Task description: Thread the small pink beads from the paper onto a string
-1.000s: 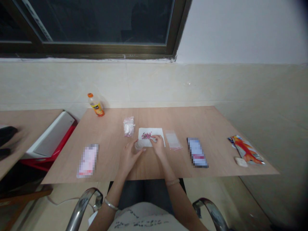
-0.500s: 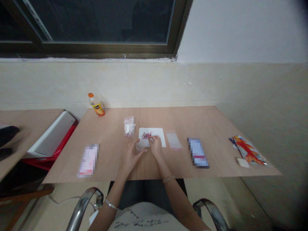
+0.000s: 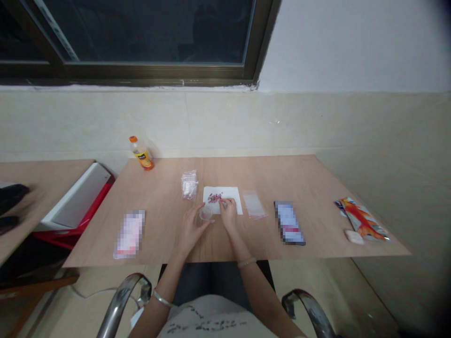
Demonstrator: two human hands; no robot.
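Observation:
A small clear plastic cup is held between the thumb and fingers of my left hand, tilted towards the sheet of white paper. Small pink and dark beads lie in a loose pile on the paper's left half. My right hand rests over the paper's lower part, just right of the cup, with thumb and fingertips pinched together beside the pile. Whatever sits between those fingertips is too small to make out.
Left of the paper lies a stack of clear bags; right of it, a flat clear bag. Phones flank my arms. A juice bottle stands at the back left, an orange packet and a white object at the right.
My right hand's fingertips have drawn back slightly to the right, away from the bead pile. My left hand keeps the cup almost in the same place.

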